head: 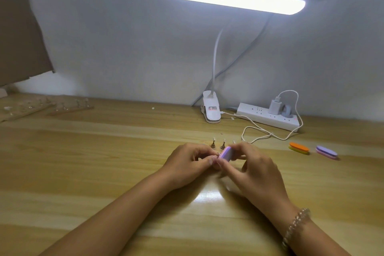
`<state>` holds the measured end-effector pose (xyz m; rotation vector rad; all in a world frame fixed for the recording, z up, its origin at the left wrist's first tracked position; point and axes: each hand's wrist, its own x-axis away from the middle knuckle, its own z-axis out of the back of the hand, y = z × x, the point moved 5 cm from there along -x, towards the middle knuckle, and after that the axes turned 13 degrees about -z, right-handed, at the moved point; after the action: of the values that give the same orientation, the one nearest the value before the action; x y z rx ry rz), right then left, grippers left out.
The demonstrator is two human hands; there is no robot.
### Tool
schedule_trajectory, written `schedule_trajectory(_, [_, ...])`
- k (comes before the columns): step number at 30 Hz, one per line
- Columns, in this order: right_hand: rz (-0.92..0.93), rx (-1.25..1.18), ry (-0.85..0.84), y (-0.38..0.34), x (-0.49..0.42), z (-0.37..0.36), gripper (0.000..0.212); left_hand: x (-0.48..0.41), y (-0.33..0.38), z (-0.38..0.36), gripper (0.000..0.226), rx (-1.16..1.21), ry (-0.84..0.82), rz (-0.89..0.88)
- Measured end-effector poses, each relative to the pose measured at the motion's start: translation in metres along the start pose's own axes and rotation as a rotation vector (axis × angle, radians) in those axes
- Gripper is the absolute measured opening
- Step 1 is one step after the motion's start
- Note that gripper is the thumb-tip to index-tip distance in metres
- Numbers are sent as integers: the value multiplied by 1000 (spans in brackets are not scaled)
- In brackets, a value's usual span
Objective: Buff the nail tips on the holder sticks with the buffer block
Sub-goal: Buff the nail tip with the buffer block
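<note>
My right hand (255, 166) grips a small purple buffer block (226, 153) above the wooden table (104, 162). My left hand (191, 159) pinches something small against the block's near end; the held piece is hidden by my fingers. Just behind my hands stand holder sticks with nail tips on small bases, one at the left (213, 143), one in the middle (223, 144), and a third (234, 142) half hidden by my right hand.
An orange buffer block (298, 147) and a purple one (326, 151) lie at the right. A clip lamp (211, 108), a power strip (268, 117) and a white cable (259, 137) sit by the wall. Wooden boards with more holder sticks (62, 106) lie far left.
</note>
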<state>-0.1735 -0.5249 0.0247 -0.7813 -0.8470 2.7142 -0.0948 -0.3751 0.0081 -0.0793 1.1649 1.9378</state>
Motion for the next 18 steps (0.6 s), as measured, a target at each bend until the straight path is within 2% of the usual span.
schedule_trajectory(3, [-61, -72, 97, 8, -6, 6, 23, 1, 1, -2, 15, -12, -13, 12])
schedule_trajectory(6, [63, 0, 2, -4, 5, -4, 27, 0, 1, -2, 12, -82, -36, 12])
schedule_trajectory(8, [42, 53, -38, -4, 4, -6, 30, 0, 2, -2, 13, -89, -48, 16])
schedule_trajectory(11, [-62, 0, 19, 6, -5, 1, 23, 1, 4, -3, 16, -73, -57, 9])
schedule_trajectory(15, [82, 40, -6, -7, 5, -3, 28, 0, 0, -2, 17, -100, -52, 13])
schedule_trajectory(18, [20, 52, 0, -5, 2, -2, 28, 1, 1, -2, 17, -74, -40, 0])
